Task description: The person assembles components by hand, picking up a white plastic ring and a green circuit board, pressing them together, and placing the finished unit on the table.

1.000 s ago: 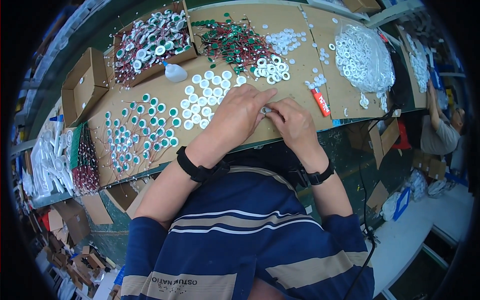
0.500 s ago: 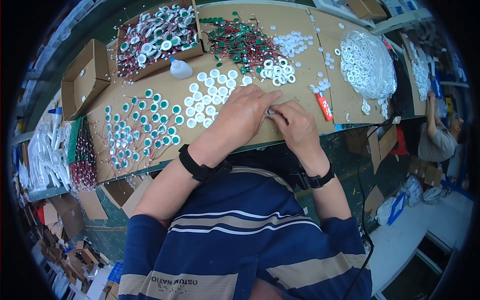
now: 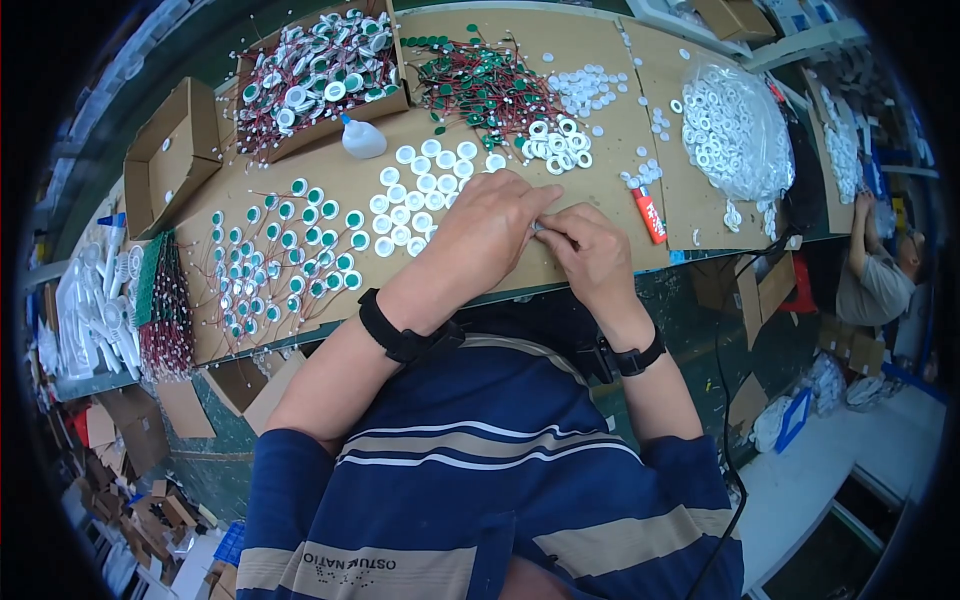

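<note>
My left hand (image 3: 493,228) and my right hand (image 3: 590,250) meet over the near edge of the cardboard-covered table, both with fingers closed. Between their fingertips is a small whitish piece, mostly hidden, whose kind I cannot make out. Just left of and behind my left hand lie rows of white round caps (image 3: 400,215). Farther left are round white pieces with green discs and thin red wires (image 3: 288,240). Beyond my hands sits a small pile of white rings (image 3: 560,143), beside a heap of green discs with red wires (image 3: 485,80).
A cardboard box of wired discs (image 3: 320,75) stands at the back left, with another cardboard box (image 3: 172,160) beside it. A white squeeze bottle (image 3: 362,138) lies near them. On the right are a red tube (image 3: 649,214) and a bag of white rings (image 3: 735,130). Another person (image 3: 880,275) works far right.
Both hands stay together in nearly the same place. The fingers of my right hand have shifted very slightly around the small piece.
</note>
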Available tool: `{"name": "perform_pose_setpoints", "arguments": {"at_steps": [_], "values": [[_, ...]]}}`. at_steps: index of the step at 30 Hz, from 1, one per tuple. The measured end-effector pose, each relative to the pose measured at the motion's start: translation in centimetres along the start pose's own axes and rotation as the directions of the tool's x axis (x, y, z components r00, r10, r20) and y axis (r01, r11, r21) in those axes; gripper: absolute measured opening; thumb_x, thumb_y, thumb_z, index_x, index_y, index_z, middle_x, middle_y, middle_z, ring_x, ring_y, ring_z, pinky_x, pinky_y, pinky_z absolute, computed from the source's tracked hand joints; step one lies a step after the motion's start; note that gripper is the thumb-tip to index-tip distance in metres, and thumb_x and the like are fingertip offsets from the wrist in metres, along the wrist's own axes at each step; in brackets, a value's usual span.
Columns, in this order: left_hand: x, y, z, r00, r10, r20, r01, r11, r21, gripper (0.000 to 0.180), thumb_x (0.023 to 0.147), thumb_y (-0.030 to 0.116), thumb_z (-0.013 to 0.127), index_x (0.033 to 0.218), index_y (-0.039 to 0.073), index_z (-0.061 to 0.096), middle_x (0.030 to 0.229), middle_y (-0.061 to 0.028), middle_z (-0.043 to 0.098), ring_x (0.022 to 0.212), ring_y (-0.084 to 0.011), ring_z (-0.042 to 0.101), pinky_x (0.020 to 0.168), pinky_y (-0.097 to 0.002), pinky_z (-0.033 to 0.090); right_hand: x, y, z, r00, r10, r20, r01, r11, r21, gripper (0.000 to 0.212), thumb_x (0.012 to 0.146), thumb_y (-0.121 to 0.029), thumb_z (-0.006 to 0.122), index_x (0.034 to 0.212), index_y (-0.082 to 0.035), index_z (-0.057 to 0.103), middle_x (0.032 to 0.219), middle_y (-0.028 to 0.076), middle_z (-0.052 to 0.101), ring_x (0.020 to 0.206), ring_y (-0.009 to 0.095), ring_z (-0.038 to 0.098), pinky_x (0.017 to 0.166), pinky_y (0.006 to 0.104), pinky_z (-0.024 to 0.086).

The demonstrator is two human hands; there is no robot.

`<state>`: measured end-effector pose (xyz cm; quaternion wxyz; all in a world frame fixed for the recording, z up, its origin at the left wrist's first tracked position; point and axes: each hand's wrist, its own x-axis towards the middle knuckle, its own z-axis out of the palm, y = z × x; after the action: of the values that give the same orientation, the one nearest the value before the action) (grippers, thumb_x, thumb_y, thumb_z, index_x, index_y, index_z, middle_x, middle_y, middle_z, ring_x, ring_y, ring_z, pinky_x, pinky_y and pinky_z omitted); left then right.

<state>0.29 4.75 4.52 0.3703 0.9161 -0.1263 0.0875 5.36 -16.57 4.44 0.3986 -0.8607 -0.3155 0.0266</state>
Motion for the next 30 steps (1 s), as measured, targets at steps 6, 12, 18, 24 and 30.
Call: {"name": "perform_pose_setpoints", "arguments": {"at_steps": [6, 12, 18, 24, 30], "values": [[0.13, 0.08, 0.02, 1.000, -0.008, 0.006, 0.008, 1.000, 0.013, 0.058, 0.092, 0.000, 0.086, 0.149, 0.006, 0.077, 0.121, -0.0142, 0.080, 0.126, -0.0376, 0.072, 0.112, -0.0515, 0.055, -0.14, 0.09, 0.06, 0.995, 0.097, 0.014, -0.097, 0.993, 0.071, 0.019, 0.099, -0.005, 0.090, 0.118, -0.002, 0.091, 0.106, 0.015, 0.085, 0.091, 0.031, 0.081, 0.081, 0.0403, 0.064], [0.18, 0.20, -0.04, 1.000, -0.007, 0.011, 0.007, 1.000, 0.013, 0.058, 0.092, 0.000, 0.087, 0.149, 0.006, 0.077, 0.120, -0.0143, 0.080, 0.125, -0.0374, 0.073, 0.113, -0.0512, 0.054, -0.65, 0.17, 0.54, 0.997, 0.077, -0.024, -0.076, 0.996, 0.048, 0.020, 0.100, -0.005, 0.087, 0.119, -0.001, 0.091, 0.107, 0.015, 0.084, 0.094, 0.036, 0.081, 0.085, 0.0457, 0.064], [0.22, 0.13, -0.11, 1.000, -0.013, 0.018, 0.013, 1.000, 0.003, 0.057, 0.092, 0.000, 0.087, 0.148, 0.006, 0.078, 0.120, -0.0145, 0.081, 0.124, -0.0377, 0.073, 0.113, -0.0513, 0.054, -0.75, 0.20, 0.43, 0.999, 0.052, -0.015, -0.051, 0.998, 0.042, 0.020, 0.101, -0.003, 0.085, 0.120, -0.001, 0.090, 0.108, 0.016, 0.083, 0.095, 0.036, 0.080, 0.085, 0.0459, 0.064], [0.27, 0.01, -0.15, 1.000, -0.008, 0.006, 0.008, 1.000, 0.004, 0.057, 0.091, 0.000, 0.088, 0.147, 0.006, 0.078, 0.120, -0.0148, 0.081, 0.124, -0.0381, 0.073, 0.114, -0.0514, 0.054, -0.50, -0.21, 0.21, 0.990, 0.137, 0.016, -0.138, 0.984, 0.113, 0.021, 0.102, 0.000, 0.082, 0.122, 0.000, 0.090, 0.109, 0.016, 0.083, 0.099, 0.034, 0.082, 0.088, 0.0426, 0.064], [0.43, 0.18, -0.28, 1.000, -0.011, -0.003, 0.011, 1.000, -0.006, 0.054, 0.092, 0.000, 0.086, 0.145, 0.005, 0.080, 0.119, -0.0156, 0.082, 0.123, -0.0383, 0.074, 0.113, -0.0518, 0.055, -0.15, -0.18, -0.33, 0.988, 0.151, 0.040, -0.155, 0.979, 0.134, 0.022, 0.102, 0.000, 0.082, 0.122, 0.000, 0.090, 0.111, 0.015, 0.085, 0.099, 0.031, 0.082, 0.088, 0.0393, 0.064]]}}
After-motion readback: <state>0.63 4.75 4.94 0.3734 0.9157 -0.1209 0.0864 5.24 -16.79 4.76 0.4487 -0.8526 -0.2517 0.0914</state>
